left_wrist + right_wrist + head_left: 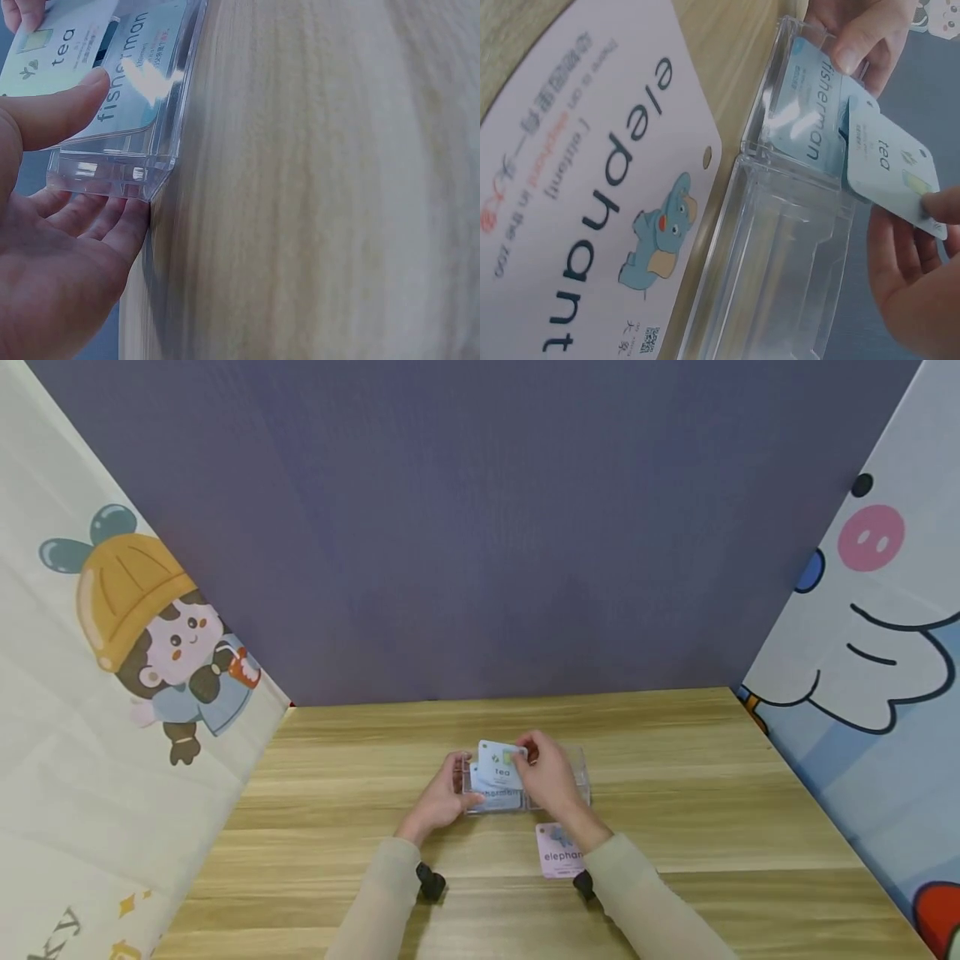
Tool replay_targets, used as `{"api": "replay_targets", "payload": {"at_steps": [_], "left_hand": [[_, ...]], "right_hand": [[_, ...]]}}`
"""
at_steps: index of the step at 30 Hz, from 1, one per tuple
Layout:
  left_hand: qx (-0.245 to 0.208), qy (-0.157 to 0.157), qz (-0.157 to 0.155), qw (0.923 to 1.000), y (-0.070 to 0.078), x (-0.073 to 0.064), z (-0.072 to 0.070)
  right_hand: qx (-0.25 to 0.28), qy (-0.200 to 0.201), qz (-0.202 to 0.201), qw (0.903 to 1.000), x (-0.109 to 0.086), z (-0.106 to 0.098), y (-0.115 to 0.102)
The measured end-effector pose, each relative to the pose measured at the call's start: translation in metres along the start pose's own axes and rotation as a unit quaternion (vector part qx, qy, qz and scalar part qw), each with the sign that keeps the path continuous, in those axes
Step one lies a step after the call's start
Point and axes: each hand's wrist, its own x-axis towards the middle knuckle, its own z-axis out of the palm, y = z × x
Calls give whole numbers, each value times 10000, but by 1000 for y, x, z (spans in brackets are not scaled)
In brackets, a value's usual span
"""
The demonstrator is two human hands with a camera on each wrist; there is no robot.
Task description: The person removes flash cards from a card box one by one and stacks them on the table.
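The right grip [551, 777] pinched the tea card [497, 768] by its upper right corner, thumb on the printed face and fingers behind. The card reached out from that grip toward the left grip [441, 797], tilted, its punched hole at the corner away from the pinching thumb. It stood above and behind the fisherman card [806, 112], overlapping it in the head view; whether the two touched could not be told.

The left grip was closed around the outer end of a clear box [780, 247], fingers against the end wall and thumb bent over toward the fisherman card. The box had two compartments side by side. The one next to the left grip held the fisherman card, its word facing the person; the other lay below the right grip, its transparent walls showing.

Nearer the person than the right grip, the elephant card [630, 180] lay face up on the tabletop [337, 777], apart from the box.
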Motion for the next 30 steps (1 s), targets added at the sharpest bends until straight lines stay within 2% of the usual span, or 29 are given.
{"api": "replay_targets", "payload": {"at_steps": [6, 15, 22, 30], "left_hand": [[-68, 4, 94, 9999, 3, -3, 0], [16, -35, -3, 10000, 6, -5, -2], [10, -53, 77, 10000, 7, -5, -2], [63, 6, 14, 10000, 5, -5, -2]], "right_hand": [[185, -1, -274, 9995, 0, -4, 0], [61, -19, -319, 9995, -5, -15, 0], [273, -24, -557, 9981, -6, -23, 3], [387, -66, -673, 9970, -6, -31, 4]]}}
